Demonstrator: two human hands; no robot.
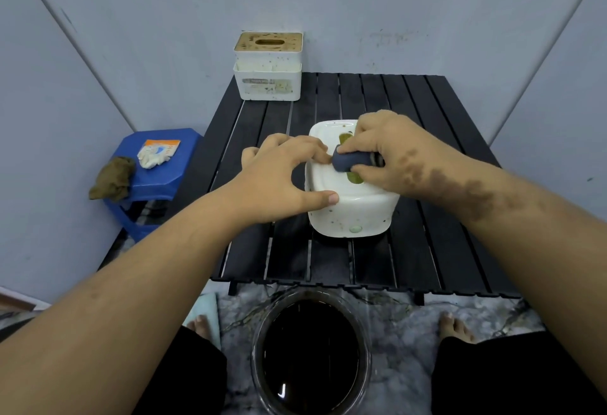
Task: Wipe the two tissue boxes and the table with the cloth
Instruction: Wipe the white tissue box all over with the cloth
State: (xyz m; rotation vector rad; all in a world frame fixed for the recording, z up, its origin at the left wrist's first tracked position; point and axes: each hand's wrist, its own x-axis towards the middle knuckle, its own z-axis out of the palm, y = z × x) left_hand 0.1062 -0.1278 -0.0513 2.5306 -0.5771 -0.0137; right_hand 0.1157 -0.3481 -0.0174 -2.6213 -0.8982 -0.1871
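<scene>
A white, spotted tissue box sits in the middle of the black slatted table. My left hand grips its left edge, thumb on the near top edge and fingers over the far side. My right hand holds a rolled dark blue cloth against the box's lid, over a greenish smear at the slot. A second tissue box, white with a stained tan lid, stands at the table's far left corner, untouched.
A blue plastic stool left of the table carries a brown rag and a white crumpled packet. On the marble floor in front of the table is a round basin of dark water, between my bare feet.
</scene>
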